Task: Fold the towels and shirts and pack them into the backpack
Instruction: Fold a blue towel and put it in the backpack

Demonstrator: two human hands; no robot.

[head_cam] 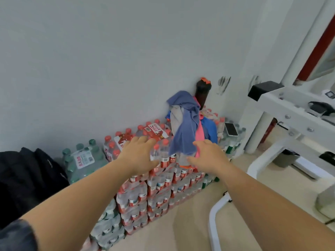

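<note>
A heap of cloth lies on stacked water-bottle packs against the wall: a blue towel [184,127] draped on top, a grey piece [176,116], a pink piece [199,134] and a bright blue one [211,129]. My left hand [139,154] stretches out with straight fingers over the bottle caps, just left of the heap. My right hand [208,153] reaches with relaxed fingers to the hanging lower edge of the blue towel and the pink piece; whether it touches them I cannot tell. A black backpack [25,180] sits at the far left.
Red-capped bottle packs [163,187] are stacked several high, with green-capped packs [81,160] to their left. A dark bottle with an orange lid [202,91] stands behind the heap. A phone [231,129] lies on the packs at right. A white metal frame [282,109] stands to the right.
</note>
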